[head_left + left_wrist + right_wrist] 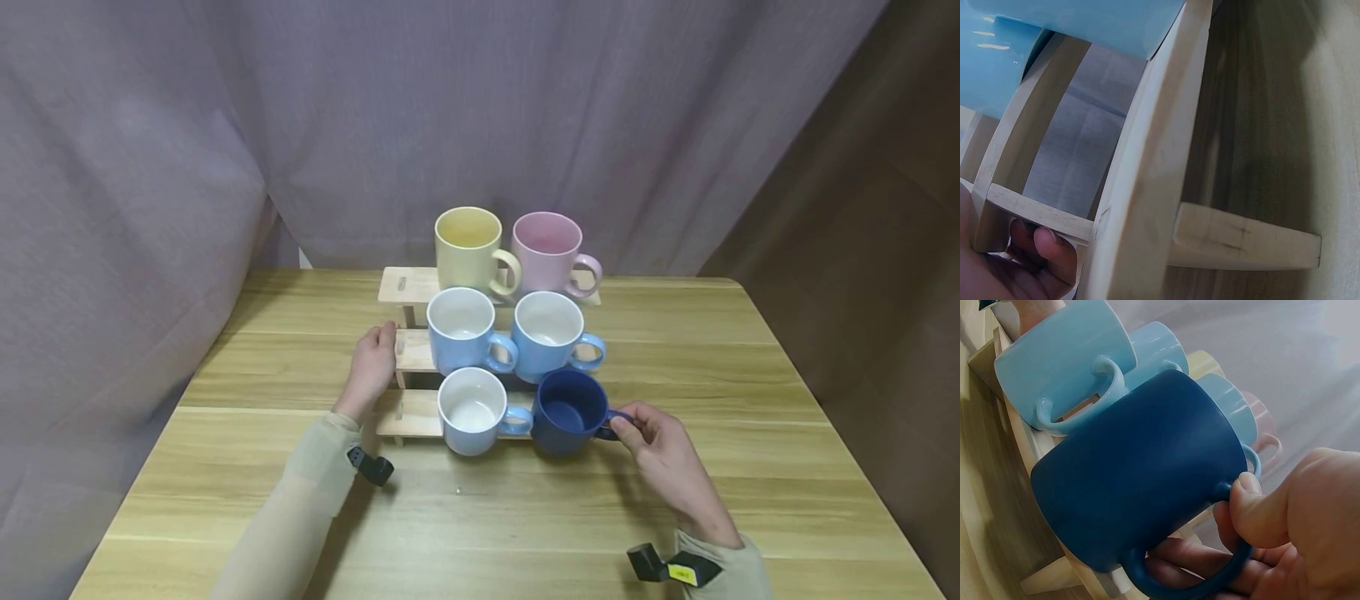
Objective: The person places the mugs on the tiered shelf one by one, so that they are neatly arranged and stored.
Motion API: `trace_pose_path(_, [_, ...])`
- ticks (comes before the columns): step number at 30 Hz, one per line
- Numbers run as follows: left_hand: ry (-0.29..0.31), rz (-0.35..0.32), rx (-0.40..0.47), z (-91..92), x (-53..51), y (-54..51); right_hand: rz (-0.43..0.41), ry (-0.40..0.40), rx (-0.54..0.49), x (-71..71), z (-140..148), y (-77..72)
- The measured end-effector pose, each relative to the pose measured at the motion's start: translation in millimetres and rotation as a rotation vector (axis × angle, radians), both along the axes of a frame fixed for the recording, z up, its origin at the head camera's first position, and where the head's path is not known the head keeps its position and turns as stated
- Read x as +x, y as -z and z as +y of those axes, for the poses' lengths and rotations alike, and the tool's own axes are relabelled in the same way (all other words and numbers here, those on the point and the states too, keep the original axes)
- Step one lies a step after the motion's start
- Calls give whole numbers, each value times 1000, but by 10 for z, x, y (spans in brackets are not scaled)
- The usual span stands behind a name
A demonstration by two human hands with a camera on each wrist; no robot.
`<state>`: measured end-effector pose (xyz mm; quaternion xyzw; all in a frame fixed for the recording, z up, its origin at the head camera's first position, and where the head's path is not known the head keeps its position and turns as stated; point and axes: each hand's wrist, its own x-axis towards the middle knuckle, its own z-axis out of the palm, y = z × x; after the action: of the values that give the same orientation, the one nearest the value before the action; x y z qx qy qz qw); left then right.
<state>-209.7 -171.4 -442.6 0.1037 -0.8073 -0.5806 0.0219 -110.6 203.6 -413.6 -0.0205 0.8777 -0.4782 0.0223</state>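
A dark blue mug point(570, 412) is at the right end of the lowest tier of a wooden stepped rack point(412, 414). My right hand point(666, 454) holds its handle, thumb on top and fingers through the loop point(1210, 584). On the left, my left hand point(369, 367) grips the rack's end by the middle tier, its fingertips point(1054, 250) curled under a wooden crosspiece point(1041, 211). Beside the dark mug sits a light blue mug point(471, 417). Whether the dark mug's base fully touches the tier cannot be made out.
Two more light blue mugs, a left one point(457, 342) and a right one point(543, 346), stand on the middle tier. A yellow mug point(465, 258) and a pink mug point(546, 262) occupy the top tier. Behind the wooden table point(480, 542) hangs a grey curtain point(480, 108).
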Motion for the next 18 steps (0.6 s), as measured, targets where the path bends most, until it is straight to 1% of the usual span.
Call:
trace_pose_path(4, [2, 6, 5, 14, -5, 8, -1, 1, 8, 3, 14, 1])
trace_pose_path(10, [16, 5, 6, 20, -7, 18, -24, -5, -16, 19, 43, 11])
trace_pose_path(13, [18, 4, 7, 11, -9, 2, -28, -41, -19, 2, 59, -1])
trace_pose_path(18, [11, 0, 9, -10, -27, -20, -20, -135, 1, -60, 109, -39])
